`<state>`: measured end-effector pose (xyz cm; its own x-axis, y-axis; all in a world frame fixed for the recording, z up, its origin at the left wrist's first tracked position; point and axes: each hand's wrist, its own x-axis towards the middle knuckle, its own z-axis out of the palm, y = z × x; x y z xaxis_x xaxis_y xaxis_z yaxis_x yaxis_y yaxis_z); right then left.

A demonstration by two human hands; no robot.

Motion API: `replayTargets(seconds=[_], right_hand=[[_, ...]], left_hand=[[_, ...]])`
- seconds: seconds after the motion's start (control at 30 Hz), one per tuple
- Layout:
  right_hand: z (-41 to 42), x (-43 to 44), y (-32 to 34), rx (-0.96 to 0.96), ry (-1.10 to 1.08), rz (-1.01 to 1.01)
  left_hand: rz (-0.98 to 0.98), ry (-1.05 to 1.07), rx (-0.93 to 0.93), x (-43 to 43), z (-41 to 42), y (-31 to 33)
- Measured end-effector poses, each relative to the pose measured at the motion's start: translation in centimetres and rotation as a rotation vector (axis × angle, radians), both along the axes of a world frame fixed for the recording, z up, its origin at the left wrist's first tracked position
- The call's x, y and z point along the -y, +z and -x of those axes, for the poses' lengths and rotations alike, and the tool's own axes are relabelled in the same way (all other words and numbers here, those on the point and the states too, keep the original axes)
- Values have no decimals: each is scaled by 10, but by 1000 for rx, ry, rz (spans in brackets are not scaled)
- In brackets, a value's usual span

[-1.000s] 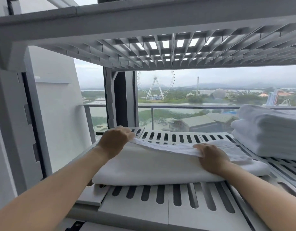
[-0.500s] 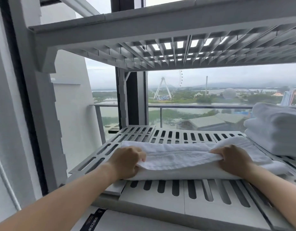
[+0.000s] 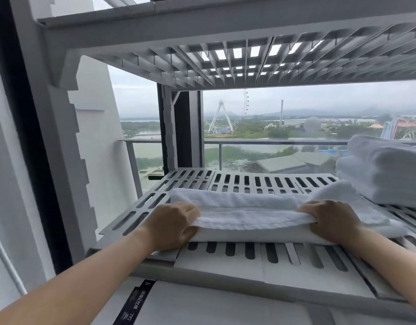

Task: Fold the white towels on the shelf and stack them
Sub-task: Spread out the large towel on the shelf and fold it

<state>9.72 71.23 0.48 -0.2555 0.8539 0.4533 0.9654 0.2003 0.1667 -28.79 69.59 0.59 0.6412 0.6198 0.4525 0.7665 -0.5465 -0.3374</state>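
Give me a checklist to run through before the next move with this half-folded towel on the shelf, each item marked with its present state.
1. Left hand grips the towel at its left end: ok.
2. Right hand grips its right end: ok.
3. Folded-over layer lies flat between the hands: ok, only slight wrinkles.
4. Layer edges line up at the near side: not ok, the lower layer sticks out past the upper hem.
5. Stack of folded towels at the right sits steady on the shelf: ok, though it is partly out of view.
6. Towel's right end is clear of the stack: cannot tell, the two overlap in this view.
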Motion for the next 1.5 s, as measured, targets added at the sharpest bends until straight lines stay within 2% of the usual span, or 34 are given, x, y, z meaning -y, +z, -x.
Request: replayTargets(seconds=[0.2, 0.37, 0.5, 0.7, 0.87, 0.97, 1.07, 1.17, 1.23, 1.27, 1.33, 1.5], right_hand=[[-12, 13, -8, -165, 199, 66], [-12, 9, -10, -203, 198, 171], [-9, 7, -11, -167, 168, 171], [2, 17, -10, -63, 167, 56], [-4, 14, -2, -154, 200, 86], [-29, 12, 6, -208, 131, 139], [-60, 9, 10, -255, 61, 187], [-77, 12, 14, -114, 23, 88], [-82, 19, 16, 0, 36, -54], [-83, 23, 17, 45, 46, -58], [-87, 29, 14, 94, 89, 44], [-99, 32, 18, -154, 196, 309]], left_hand=[[-4, -135, 35, -1, -9, 5], [28, -130, -11, -6, -5, 6], [26, -103, -28, -5, -17, 7], [121, -40, 1, -5, -90, 7], [326, -95, 106, -13, -166, 16], [421, -106, 187, -21, -206, 20], [479, -86, 183, -30, -232, 19], [540, -65, 205, -36, -248, 16], [573, -74, 284, -38, -255, 16], [587, -85, 329, -40, -259, 16], [623, -94, 363, -45, -263, 16], [644, -68, 313, -48, -275, 10]])
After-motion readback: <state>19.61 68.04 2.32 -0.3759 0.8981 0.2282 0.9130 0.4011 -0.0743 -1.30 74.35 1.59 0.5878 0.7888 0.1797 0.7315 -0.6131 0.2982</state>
